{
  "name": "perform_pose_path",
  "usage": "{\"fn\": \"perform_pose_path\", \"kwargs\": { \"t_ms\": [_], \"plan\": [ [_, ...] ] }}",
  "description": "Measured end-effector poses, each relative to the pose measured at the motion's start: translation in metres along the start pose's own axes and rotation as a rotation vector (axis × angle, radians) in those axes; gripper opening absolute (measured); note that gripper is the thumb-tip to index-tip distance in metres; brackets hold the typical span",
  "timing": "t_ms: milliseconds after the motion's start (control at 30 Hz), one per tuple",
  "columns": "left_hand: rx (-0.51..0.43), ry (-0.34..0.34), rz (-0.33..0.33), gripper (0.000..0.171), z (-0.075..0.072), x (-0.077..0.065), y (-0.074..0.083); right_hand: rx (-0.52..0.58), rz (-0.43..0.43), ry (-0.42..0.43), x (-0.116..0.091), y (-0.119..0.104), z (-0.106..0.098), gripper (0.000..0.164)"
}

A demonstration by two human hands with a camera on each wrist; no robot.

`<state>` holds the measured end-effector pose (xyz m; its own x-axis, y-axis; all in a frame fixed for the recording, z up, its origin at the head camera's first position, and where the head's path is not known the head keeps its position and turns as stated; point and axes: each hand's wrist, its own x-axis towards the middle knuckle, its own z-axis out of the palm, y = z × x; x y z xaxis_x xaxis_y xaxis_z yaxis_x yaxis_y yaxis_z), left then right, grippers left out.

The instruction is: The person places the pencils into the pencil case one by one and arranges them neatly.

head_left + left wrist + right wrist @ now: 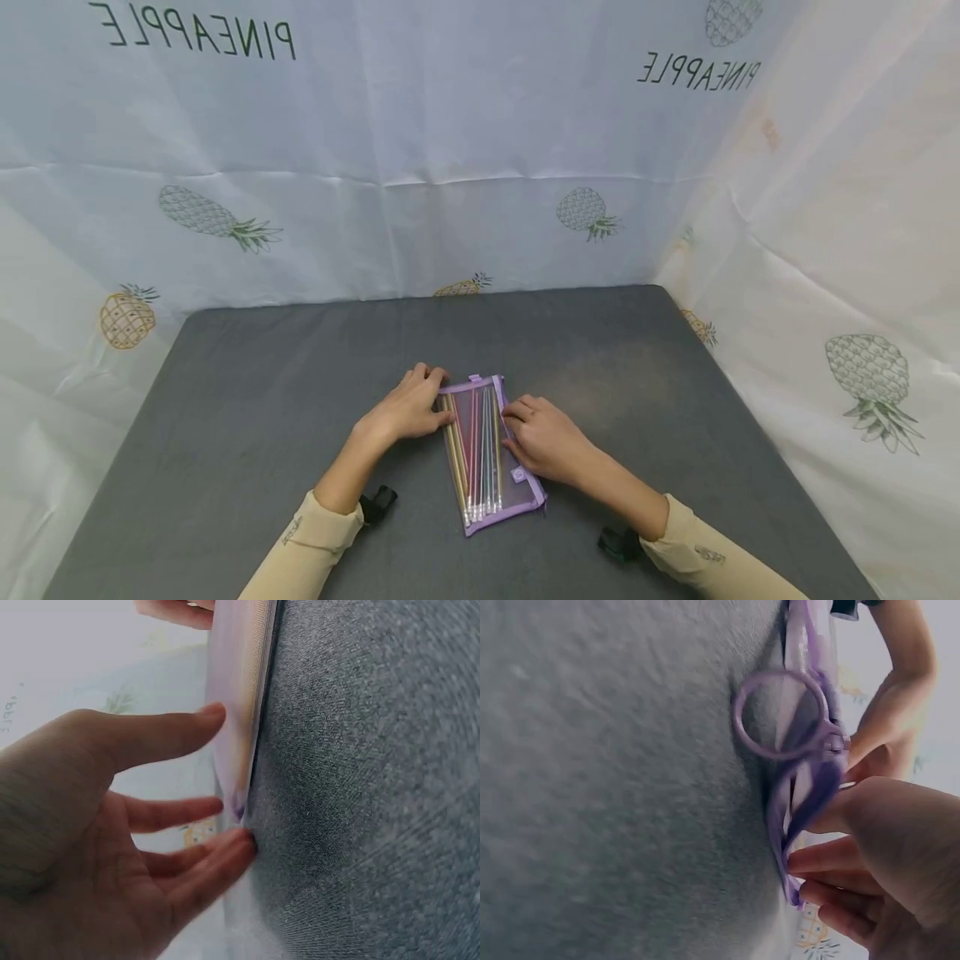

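A see-through mesh pencil pouch with purple trim lies on the dark grey table, slightly turned. Inside it are several pencils in gold, pink and silvery tones, side by side. At the pouch's far left corner, my left hand touches it with thumb and fingers spread and loosely bent. My right hand holds the right zipped edge between thumb and fingers; its thumb tip is hidden behind the purple band. In the right wrist view, a purple ring pull hangs from the zipper, and the bands beyond it gape apart.
The dark grey table extends around the pouch. White curtains with pineapple prints hang behind it and at both sides. Black wrist devices are on both forearms.
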<state>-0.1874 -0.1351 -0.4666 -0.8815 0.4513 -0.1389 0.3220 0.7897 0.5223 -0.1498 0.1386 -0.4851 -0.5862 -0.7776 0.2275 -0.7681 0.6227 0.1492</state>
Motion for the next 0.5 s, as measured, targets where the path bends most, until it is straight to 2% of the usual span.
{"fn": "perform_pose_path", "kwargs": {
  "t_ms": [133, 300, 500],
  "plan": [
    [-0.052, 0.005, 0.048, 0.059, -0.002, 0.003, -0.002, -0.041, -0.014, -0.053, 0.003, 0.001, 0.0, 0.035],
    [-0.12, 0.022, 0.109, 0.057, -0.004, 0.006, -0.007, -0.09, -0.038, -0.166, 0.013, 0.001, -0.002, 0.049],
    [-0.14, 0.042, 0.158, 0.056, -0.003, 0.006, -0.009, -0.011, -0.034, -0.289, 0.028, 0.004, 0.0, 0.063]
  ]
}}
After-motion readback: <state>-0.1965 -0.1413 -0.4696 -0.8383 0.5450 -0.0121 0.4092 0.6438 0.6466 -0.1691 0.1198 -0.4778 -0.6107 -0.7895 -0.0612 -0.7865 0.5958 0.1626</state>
